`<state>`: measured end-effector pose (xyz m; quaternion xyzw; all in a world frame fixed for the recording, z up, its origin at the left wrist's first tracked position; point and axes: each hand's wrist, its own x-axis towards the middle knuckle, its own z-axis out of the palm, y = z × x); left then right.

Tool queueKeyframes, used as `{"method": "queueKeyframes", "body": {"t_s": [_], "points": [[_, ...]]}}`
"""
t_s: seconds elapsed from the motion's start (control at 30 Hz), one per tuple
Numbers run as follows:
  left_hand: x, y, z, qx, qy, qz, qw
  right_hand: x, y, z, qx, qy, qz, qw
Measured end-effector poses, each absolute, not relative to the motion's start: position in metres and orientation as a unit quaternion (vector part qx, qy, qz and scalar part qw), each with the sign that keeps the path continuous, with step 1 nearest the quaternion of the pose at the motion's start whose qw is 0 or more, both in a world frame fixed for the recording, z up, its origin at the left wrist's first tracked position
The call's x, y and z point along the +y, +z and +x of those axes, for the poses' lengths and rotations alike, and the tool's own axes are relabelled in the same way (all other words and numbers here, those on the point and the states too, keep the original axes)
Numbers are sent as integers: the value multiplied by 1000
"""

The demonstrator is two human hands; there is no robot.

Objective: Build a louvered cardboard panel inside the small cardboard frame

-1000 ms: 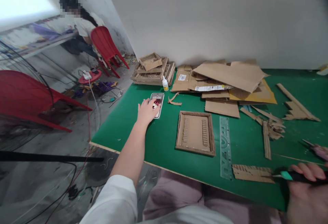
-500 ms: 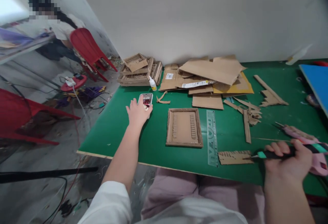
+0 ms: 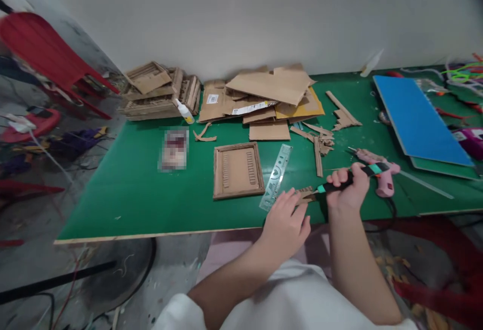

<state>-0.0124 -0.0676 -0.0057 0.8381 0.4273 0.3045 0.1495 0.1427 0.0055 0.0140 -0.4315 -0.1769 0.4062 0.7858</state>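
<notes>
My right hand (image 3: 349, 189) is wrapped round a black and teal pen-like tool (image 3: 335, 184), whose tip meets a small notched cardboard strip (image 3: 306, 194). Over the strip's left part lies my left hand (image 3: 287, 219), fingers spread, partly hiding it. A clear stencil ruler (image 3: 277, 174) lies tilted by the left fingertips. Left of the ruler is a square cardboard tray (image 3: 238, 171) with ridged strips along two inner sides. The pink glue gun (image 3: 385, 181) rests just beyond my right hand.
Stacked cardboard frames (image 3: 158, 93), a glue bottle (image 3: 184, 111) and cardboard sheets (image 3: 269, 86) line the wall. A blurred phone (image 3: 174, 149) lies at left. Cardboard scraps (image 3: 324, 144) and a blue board (image 3: 418, 118) are at right. A red chair (image 3: 49, 48) stands beyond the table.
My left hand has left the phone and moved right onto the cardboard strip. The ruler now lies more slanted. The view has shifted right. My right hand still holds the tool.
</notes>
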Motion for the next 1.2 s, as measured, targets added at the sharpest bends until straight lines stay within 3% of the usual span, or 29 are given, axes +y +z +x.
{"method": "queueKeyframes", "body": {"t_s": [0.23,0.97,1.1,1.2], "points": [[-74,-28,-1,439,300,839,113,6,18,142,-188,408,-425,786],[-78,-25,3,441,294,843,97,8,5,169,-116,364,-454,805],[-70,-1,-28,421,341,833,110,8,5,170,-101,369,-459,802],[-29,21,-99,504,396,767,5,7,4,171,-97,376,-461,798]]}}
